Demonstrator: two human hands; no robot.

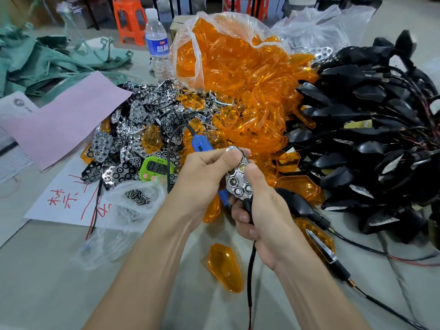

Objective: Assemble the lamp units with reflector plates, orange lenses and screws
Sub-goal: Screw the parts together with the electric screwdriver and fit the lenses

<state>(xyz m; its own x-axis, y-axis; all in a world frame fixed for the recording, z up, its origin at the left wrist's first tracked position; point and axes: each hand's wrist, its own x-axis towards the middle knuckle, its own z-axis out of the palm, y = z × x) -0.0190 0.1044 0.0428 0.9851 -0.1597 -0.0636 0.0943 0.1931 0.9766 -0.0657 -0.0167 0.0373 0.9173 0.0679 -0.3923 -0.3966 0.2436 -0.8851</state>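
bag of screws (137,197) sits just left of the left hand (204,172), which pinches the top of the reflector plate (239,181), blue screwdriver (202,145) passing under its palm. right hand (262,213) grips the black lamp unit (248,209) by its stem, thumb on the plate. loose orange lens (225,267) lies on the table (47,282) below both hands.

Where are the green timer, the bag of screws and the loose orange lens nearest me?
green timer (157,167): head view, on its display.
bag of screws (156,195): head view, on the clear plastic just right of the screws.
loose orange lens (225,267): head view, middle of its face.
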